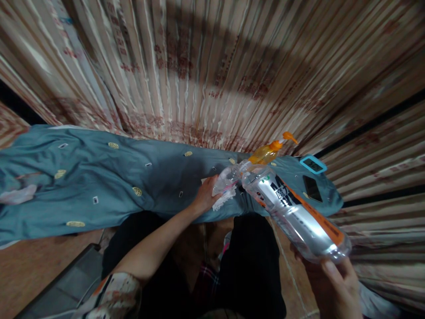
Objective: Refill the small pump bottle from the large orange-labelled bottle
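My right hand (335, 283) grips the base of a large clear plastic bottle (295, 212) with a silver, black and orange label. The bottle is tipped, its neck pointing up-left toward a small clear cup or bottle (226, 179). My left hand (206, 197) holds that small clear container at the edge of the blue-green cloth (116, 186), beside a bit of white lace-like cloth (224, 199). Whether liquid is flowing I cannot tell.
An orange pump bottle (268, 153) stands behind the two containers. A small blue-framed digital device (313, 164) and a dark phone (311, 188) lie on the cloth at the right. Striped patterned curtains (206, 66) hang behind. My dark-clothed legs are below.
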`<state>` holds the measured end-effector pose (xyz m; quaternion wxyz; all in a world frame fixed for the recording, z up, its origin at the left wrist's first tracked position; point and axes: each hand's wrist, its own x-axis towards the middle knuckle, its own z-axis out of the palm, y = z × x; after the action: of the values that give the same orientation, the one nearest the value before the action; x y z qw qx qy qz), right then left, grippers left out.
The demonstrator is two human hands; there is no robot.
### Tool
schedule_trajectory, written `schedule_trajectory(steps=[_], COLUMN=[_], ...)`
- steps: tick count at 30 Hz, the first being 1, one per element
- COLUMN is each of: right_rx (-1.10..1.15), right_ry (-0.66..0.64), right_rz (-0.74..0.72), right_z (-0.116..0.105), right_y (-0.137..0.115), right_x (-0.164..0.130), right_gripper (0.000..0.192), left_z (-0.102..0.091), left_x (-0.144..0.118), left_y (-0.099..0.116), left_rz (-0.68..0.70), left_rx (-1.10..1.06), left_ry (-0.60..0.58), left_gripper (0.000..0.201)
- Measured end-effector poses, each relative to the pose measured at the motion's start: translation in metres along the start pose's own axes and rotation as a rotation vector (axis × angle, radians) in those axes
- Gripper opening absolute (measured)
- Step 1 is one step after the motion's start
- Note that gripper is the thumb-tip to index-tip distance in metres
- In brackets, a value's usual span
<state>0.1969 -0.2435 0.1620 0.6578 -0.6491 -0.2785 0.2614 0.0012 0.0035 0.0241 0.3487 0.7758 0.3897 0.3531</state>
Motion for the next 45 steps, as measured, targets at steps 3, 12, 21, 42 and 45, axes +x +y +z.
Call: schedule_trajectory(steps=[3,12,21,42,45], right_rx=[0.027,0.046,0.018,-0.015,-0.019], right_ry=[0.026,0.089,0.062,-0.021,-0.026], right_rz=[-0.027,-0.004,-0.013,-0.067,-0.07], right_z=[0.0,0.0,-0.009,-0.014,-0.017], right_y=[0.002,0.003,0.009,0.004,0.005], right_x=[0.002,0.005,0.006,0.01,0.012], right_gripper=[0.059,0.06,0.059,0.058,0.057], left_z=[0.001,0.001,0.003,0.003,0.002], left_x=[0.0,0.0,0.0,0.001,0.001], left_y=[-0.001,0.0,-0.005,-0.003,-0.002], left_rz=[0.003,0.013,0.036,0.017,0.028], left_rx=[-0.001,-0.009,-0.007,-0.013,-0.016], left_ry=[0.001,0.005,0.017,0.011,0.014], left_gripper=[0.065,0.063,0.064,0.066,0.065])
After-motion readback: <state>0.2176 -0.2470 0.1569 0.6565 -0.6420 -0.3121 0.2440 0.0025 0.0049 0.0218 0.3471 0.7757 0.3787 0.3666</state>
